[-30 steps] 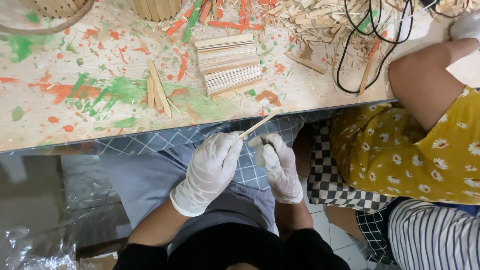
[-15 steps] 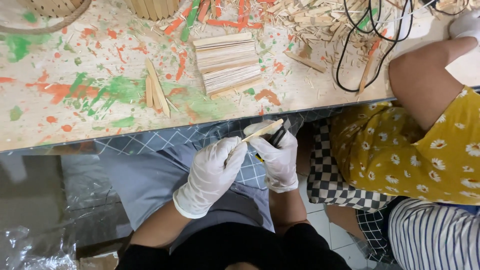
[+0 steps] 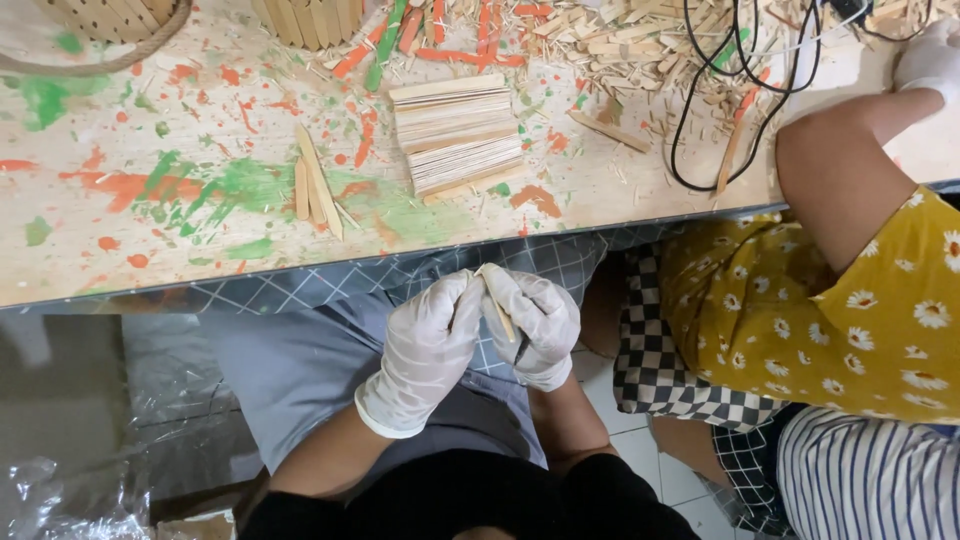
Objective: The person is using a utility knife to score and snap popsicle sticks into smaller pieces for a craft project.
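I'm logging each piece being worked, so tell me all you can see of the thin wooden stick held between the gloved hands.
The wooden stick is a thin, pale, flat sliver of light wood, tilted, upper end near the table edge. It is held over the lap, pinched between the left hand and right hand, both in white gloves. Its lower part is hidden.

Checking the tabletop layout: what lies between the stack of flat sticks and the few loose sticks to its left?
In the head view, only bare paint-splattered table lies between the stack and loose sticks.

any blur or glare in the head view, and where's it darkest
Head view: even, soft light on the paint-splattered table, no harsh glare; both gloved hands, left hand and right hand, and the thin wooden stick look fairly sharp; darkest under the table edge, lower left.
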